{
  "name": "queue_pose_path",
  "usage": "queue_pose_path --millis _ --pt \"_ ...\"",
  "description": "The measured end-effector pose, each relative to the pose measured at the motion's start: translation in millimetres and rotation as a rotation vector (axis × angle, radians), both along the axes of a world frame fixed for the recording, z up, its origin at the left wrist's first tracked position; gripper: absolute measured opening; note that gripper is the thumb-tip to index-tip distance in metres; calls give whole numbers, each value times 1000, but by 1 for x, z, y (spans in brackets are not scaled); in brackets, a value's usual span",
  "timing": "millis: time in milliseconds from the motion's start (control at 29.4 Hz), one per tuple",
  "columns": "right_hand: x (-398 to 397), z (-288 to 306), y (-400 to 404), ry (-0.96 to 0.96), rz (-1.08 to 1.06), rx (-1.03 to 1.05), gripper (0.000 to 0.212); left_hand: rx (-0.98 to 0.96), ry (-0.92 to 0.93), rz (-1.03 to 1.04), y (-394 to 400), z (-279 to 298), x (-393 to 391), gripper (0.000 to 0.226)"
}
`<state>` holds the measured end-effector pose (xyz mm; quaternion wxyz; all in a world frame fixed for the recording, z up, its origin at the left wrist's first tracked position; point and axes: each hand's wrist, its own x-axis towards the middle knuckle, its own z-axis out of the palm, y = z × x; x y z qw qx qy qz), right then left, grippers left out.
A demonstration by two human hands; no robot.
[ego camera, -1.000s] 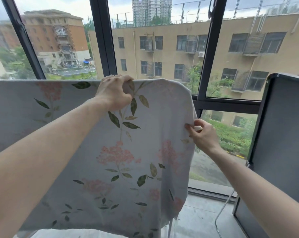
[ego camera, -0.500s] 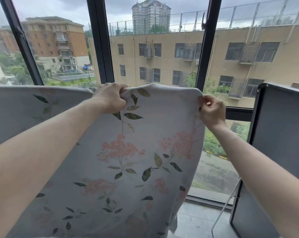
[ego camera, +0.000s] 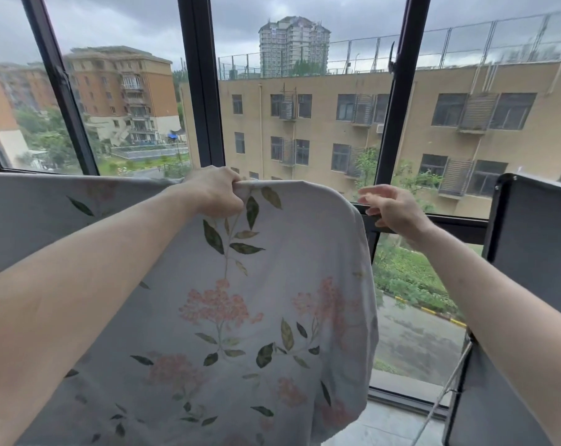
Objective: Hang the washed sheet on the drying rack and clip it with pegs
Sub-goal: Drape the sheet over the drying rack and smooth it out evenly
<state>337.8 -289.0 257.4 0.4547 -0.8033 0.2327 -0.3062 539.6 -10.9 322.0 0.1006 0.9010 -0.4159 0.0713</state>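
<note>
A pale sheet [ego camera: 272, 317] printed with pink flowers and green leaves hangs over the rack, draped down in front of me; the rack bar under it is hidden. My left hand [ego camera: 214, 193] is shut on a fold of the sheet at its top edge. My right hand [ego camera: 391, 209] hovers just right of the sheet's top right corner, fingers spread, touching no fabric. No pegs are visible.
A dark upright panel [ego camera: 536, 259] stands at the right with a thin metal leg [ego camera: 446, 391] below it. Black window frames [ego camera: 205, 91] and a sill [ego camera: 459, 225] run behind the sheet. Grey floor tiles [ego camera: 385, 426] show at the bottom right.
My right hand has let go of the sheet's right edge and opened beside the corner. My left hand keeps its grip on the top edge. The view has tilted up.
</note>
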Motion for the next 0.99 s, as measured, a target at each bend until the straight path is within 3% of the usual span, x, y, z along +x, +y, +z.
queue_pose_path --millis 204,374,544,681,817,919,987 --pt "38 28 29 122 152 -150 50 94 147 17 -10 13 -5 12" --pt "38 31 30 11 76 -254 40 114 198 21 -8 17 1 17" --pt "40 35 27 116 102 -320 55 115 210 3 -7 18 -2 17" --pt "39 37 28 142 97 -417 53 106 230 0 -7 16 -3 16" --pt "38 40 31 -30 58 -485 44 97 225 -12 -6 15 0 16" --pt "40 35 32 -244 -49 -406 37 100 174 -30 -9 14 1 18" --pt "43 25 30 -200 -97 -378 38 129 92 -46 -10 11 -1 22"
